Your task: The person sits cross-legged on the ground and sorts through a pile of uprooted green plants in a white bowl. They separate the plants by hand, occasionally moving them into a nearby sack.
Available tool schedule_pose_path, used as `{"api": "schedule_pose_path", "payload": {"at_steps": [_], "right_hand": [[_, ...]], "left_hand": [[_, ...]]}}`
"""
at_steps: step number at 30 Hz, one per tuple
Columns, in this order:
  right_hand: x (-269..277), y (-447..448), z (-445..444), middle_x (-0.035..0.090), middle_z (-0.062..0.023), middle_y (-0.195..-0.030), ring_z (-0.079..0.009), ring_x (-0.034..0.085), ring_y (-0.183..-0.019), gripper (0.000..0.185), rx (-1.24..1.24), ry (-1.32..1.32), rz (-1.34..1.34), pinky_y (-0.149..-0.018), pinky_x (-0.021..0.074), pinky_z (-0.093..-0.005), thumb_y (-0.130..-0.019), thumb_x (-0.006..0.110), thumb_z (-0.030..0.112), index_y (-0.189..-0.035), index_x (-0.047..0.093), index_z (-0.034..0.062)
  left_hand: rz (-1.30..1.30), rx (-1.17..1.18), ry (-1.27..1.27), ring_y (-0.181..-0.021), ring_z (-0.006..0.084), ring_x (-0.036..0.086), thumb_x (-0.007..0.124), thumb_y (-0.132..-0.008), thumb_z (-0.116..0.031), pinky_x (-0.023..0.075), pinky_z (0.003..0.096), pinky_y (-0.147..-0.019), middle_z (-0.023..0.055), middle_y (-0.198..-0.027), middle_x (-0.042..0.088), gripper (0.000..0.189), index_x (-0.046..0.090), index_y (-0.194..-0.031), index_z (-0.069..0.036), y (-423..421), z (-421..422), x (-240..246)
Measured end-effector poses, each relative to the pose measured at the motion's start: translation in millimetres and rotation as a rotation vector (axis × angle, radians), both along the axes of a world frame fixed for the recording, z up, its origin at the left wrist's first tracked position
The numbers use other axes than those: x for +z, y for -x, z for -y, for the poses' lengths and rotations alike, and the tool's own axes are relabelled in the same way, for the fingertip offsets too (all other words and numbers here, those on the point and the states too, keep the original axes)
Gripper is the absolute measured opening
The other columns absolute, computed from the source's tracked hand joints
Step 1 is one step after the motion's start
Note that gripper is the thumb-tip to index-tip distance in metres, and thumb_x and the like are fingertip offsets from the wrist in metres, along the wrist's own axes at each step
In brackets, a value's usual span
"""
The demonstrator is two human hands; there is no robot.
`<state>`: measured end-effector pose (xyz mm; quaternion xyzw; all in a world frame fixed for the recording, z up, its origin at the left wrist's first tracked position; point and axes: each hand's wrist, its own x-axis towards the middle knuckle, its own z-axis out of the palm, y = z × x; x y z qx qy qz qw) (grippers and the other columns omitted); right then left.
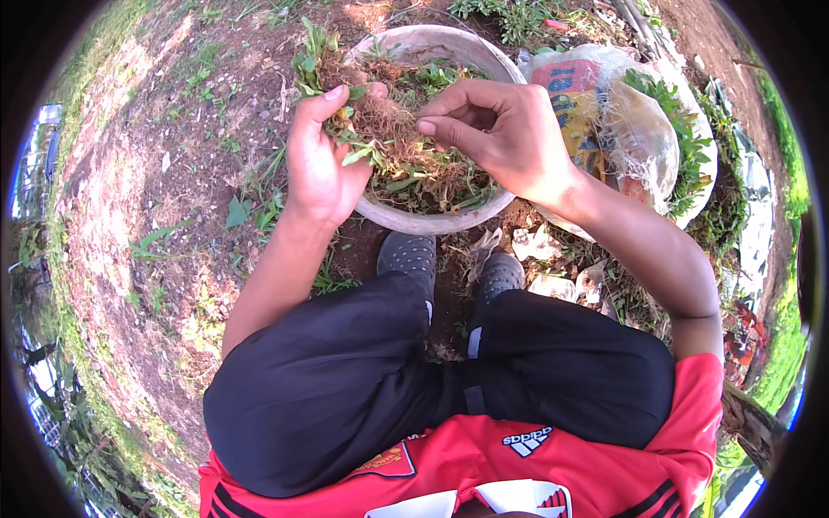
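A clump of uprooted leafy plants (379,120) with tangled brown roots is gripped in my left hand (327,155), over the left side of a round pale basin (414,223). The thumb lies across the stems, and green leaves stick out above and below it. At the root side of the clump, my right hand (502,129) pinches thumb and forefinger together; whether a thin root strand is between them is too small to tell. Loose green and dried plant bits (440,188) cover the inside of the basin.
Right of the basin lies a woven plastic sack (609,123) with printing, green plants (690,149) on it. My grey clog shoes (408,256) are just below the basin. Dry leaves (537,243) lie near the right shoe. Bare soil with weeds (207,175) spreads to the left.
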<state>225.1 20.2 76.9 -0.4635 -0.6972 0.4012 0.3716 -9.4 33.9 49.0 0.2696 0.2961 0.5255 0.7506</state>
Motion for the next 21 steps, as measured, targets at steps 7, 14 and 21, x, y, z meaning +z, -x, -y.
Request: {"api": "schedule_pose_path", "payload": {"at_steps": [7,14,21], "right_hand": [[-7,-35,-11,0.079,-0.0040,-0.085,-0.0094,0.074,-0.078,0.019,-0.069,0.141,0.077,-0.072,0.0586,-0.0294,-0.097,0.080,0.019,-0.111,0.079,0.0056],[-2,-23,-6,0.074,-0.0083,-0.091,-0.0175,0.072,-0.078,0.023,-0.014,-0.412,0.271,-0.069,0.0574,-0.0329,-0.093,0.082,0.014,-0.114,0.078,0.0076],[4,11,0,0.075,-0.0090,-0.092,-0.0261,0.075,-0.079,0.015,0.193,-0.592,0.141,-0.069,0.0593,-0.0359,-0.093,0.084,0.015,-0.106,0.082,0.0085]], "left_hand": [[0.092,0.027,0.031,-0.113,0.0305,0.066,0.053,-0.105,-0.035,0.0549,0.0534,-0.102,0.0176,-0.124,0.068,0.043,0.059,-0.133,-0.003,13,-2,-11],[0.143,-0.027,0.001,-0.114,0.0306,0.066,0.052,-0.107,-0.036,0.0538,0.0531,-0.104,0.0170,-0.123,0.068,0.040,0.062,-0.131,-0.006,11,-5,-12],[0.161,-0.057,-0.024,-0.108,0.0267,0.071,0.048,-0.111,-0.037,0.0541,0.0445,-0.101,0.0130,-0.119,0.074,0.043,0.066,-0.127,-0.001,-3,3,-7]]}}
